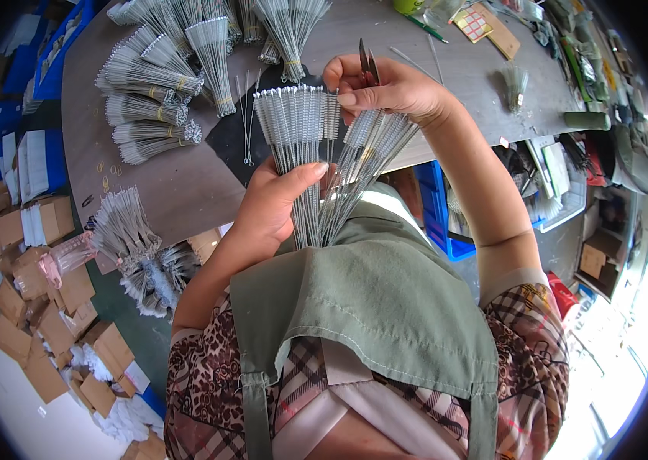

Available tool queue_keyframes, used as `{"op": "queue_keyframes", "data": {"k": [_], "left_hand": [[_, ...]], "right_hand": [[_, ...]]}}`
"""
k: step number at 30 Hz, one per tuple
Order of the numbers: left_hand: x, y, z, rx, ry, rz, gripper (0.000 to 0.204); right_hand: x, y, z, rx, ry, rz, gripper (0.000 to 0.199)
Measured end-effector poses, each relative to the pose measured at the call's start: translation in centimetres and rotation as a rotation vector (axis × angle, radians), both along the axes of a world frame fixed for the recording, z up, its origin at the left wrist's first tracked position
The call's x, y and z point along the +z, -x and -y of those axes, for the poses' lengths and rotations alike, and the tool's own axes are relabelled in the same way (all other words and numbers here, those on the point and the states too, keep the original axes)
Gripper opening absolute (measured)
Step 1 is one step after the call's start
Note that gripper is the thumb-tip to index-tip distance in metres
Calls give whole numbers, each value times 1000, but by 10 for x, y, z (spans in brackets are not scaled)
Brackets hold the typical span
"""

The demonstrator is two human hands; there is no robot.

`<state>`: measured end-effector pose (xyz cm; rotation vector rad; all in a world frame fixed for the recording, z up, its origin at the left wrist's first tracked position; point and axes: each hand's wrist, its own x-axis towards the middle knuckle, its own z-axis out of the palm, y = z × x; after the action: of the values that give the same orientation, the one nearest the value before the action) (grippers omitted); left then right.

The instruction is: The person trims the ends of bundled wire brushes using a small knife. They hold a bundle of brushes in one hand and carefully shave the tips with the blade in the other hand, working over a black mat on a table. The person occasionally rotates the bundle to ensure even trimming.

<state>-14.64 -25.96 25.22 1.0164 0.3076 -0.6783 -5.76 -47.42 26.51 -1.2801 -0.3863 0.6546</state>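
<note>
The left hand (274,207) clenches a fanned sheaf of thin wire brushes (301,146) by the stems, bristle tips up and level, apparently so the ends line up evenly above the grey worktop (186,184). The right hand (385,88) pinches the tops of several brushes while gripping small scissors (367,61), blades upward. Banded brush bundles (155,84) lie fanned on the worktop beyond.

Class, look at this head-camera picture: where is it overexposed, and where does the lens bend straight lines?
Head view: daylight blows out the lower right corner; the table edge curves toward the rim; corners go black; the brushes held by the left hand and right hand stay sharp.
</note>
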Motion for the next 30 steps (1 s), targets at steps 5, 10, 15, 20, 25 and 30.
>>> {"op": "queue_keyframes", "data": {"k": [5,10,15,20,25,30], "left_hand": [[3,-1,1,-14,5,35,32],[2,-1,0,-17,-6,38,32],[3,-4,-2,-40,53,-26,24],[0,-6,-5,-49,103,-24,26],[-3,-6,-7,-31,81,-39,23],[3,-7,-5,19,77,-62,24]], "right_hand": [[-14,-7,6,50,14,1,33],[-2,-1,-5,-75,-40,-46,33],[-7,-8,2,53,-39,56,33],[-1,-3,-4,-5,-94,40,36],[-7,-9,0,30,-34,7,37],[-14,-12,0,-1,-12,9,38]]}}
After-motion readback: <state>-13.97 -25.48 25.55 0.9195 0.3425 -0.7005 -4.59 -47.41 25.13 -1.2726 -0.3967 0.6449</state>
